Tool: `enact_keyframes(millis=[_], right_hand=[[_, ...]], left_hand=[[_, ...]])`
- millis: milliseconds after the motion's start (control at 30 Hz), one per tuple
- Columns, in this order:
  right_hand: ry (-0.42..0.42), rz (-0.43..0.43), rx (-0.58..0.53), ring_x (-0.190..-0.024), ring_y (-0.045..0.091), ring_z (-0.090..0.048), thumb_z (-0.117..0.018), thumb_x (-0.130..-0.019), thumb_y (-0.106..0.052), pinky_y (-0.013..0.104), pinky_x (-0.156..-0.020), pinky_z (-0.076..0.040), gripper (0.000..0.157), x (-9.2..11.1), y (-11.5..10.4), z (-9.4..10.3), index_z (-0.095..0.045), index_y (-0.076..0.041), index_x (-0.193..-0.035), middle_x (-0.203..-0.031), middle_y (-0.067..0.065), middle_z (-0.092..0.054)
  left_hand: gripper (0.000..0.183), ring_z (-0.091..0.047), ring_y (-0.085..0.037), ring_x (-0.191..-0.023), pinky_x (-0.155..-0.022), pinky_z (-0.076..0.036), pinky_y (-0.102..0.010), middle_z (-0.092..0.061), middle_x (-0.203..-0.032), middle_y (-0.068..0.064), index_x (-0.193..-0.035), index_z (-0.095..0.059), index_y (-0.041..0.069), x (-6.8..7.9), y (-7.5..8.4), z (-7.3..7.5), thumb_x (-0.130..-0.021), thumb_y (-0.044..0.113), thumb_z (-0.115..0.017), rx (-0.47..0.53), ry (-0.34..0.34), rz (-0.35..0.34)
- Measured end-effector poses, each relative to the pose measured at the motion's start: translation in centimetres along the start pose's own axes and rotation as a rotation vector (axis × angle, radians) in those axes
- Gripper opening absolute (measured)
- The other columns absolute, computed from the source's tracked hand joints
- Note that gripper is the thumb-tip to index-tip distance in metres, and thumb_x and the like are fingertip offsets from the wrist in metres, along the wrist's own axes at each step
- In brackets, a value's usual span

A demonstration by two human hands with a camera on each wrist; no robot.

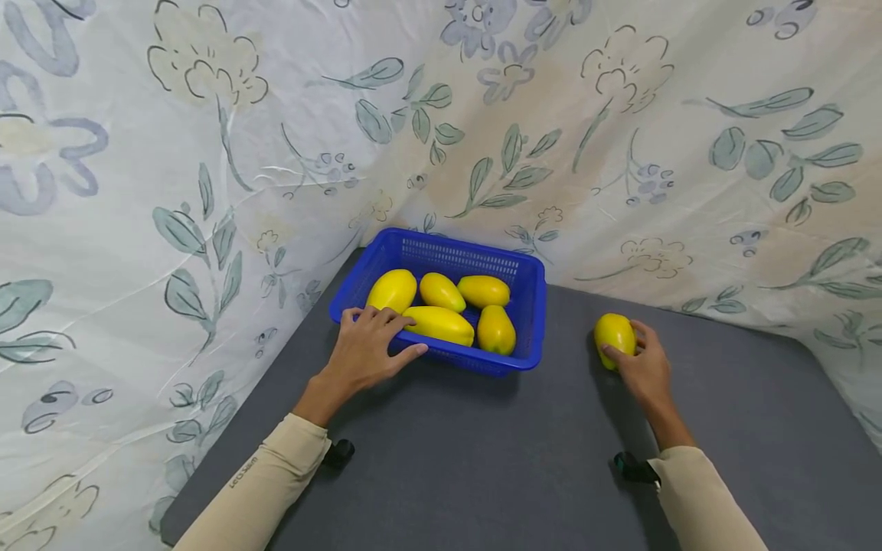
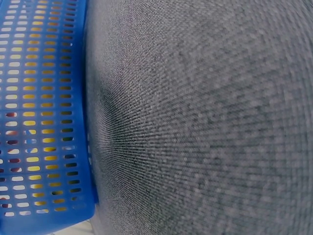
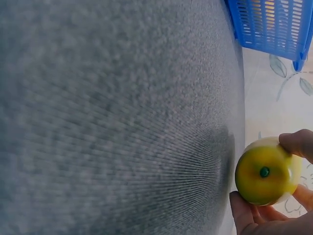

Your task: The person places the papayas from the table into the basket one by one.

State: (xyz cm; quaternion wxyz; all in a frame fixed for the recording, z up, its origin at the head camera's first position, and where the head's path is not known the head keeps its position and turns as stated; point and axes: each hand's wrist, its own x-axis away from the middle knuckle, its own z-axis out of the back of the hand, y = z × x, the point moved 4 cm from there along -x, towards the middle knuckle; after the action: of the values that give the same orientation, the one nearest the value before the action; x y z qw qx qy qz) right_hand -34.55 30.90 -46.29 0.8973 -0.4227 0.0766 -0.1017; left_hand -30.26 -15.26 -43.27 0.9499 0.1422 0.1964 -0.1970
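Observation:
A blue basket [image 1: 530,314] with slotted walls holds several yellow papayas [image 1: 439,324], some long and some pear-shaped. My left hand [image 1: 368,344] rests at its front left rim, the fingers reaching over the edge close to the papayas and the thumb stretched along the outside. In the left wrist view the basket wall [image 2: 44,122] shows, but no fingers. Right of the basket, my right hand [image 1: 644,363] grips another yellow papaya [image 1: 613,337] between thumb and fingers. The right wrist view shows that papaya end-on, with a green stem stub [image 3: 264,172] and fingertips around its side.
A dark grey table [image 1: 482,459] lies under everything. Floral cloth [image 1: 441,153] hangs behind and on the left, close to the basket's back edge. Both forearms wear beige sleeves [image 1: 276,467], with small black devices [image 1: 338,454] at the wrists.

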Motion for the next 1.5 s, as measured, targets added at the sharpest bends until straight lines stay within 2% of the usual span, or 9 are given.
enact_keyframes(millis=[567,967,1500], right_hand=[[0.007,0.076,-0.034,-0.138,0.051,-0.05,-0.07,-0.103,-0.036,0.062,-0.103,-0.05,0.083,2.9,-2.4,0.9,-0.025,-0.014,-0.169,-0.16,0.032,-0.041],[0.008,0.132,-0.088,-0.142,0.053,-0.047,-0.071,-0.102,-0.039,0.066,-0.104,-0.048,0.082,5.9,-5.3,0.9,-0.028,-0.017,-0.169,-0.16,0.03,-0.041],[-0.061,0.22,-0.169,-0.14,0.044,-0.049,-0.07,-0.103,-0.039,0.063,-0.104,-0.049,0.075,8.0,-10.0,-0.9,-0.033,-0.024,-0.167,-0.16,0.023,-0.045]], left_hand=[[0.056,-0.059,-0.037,-0.117,-0.105,-0.033,-0.065,-0.069,-0.127,-0.008,-0.133,-0.072,0.021,0.2,0.0,0.2,-0.097,0.063,-0.064,0.008,0.009,-0.006],[0.056,-0.06,-0.037,-0.116,-0.104,-0.034,-0.066,-0.069,-0.126,-0.008,-0.134,-0.072,0.02,0.4,-0.5,0.3,-0.097,0.062,-0.065,0.019,0.016,-0.03],[0.057,-0.06,-0.038,-0.116,-0.103,-0.034,-0.065,-0.069,-0.127,-0.009,-0.134,-0.073,0.019,0.5,-0.2,0.2,-0.097,0.062,-0.065,0.02,0.027,-0.022]])
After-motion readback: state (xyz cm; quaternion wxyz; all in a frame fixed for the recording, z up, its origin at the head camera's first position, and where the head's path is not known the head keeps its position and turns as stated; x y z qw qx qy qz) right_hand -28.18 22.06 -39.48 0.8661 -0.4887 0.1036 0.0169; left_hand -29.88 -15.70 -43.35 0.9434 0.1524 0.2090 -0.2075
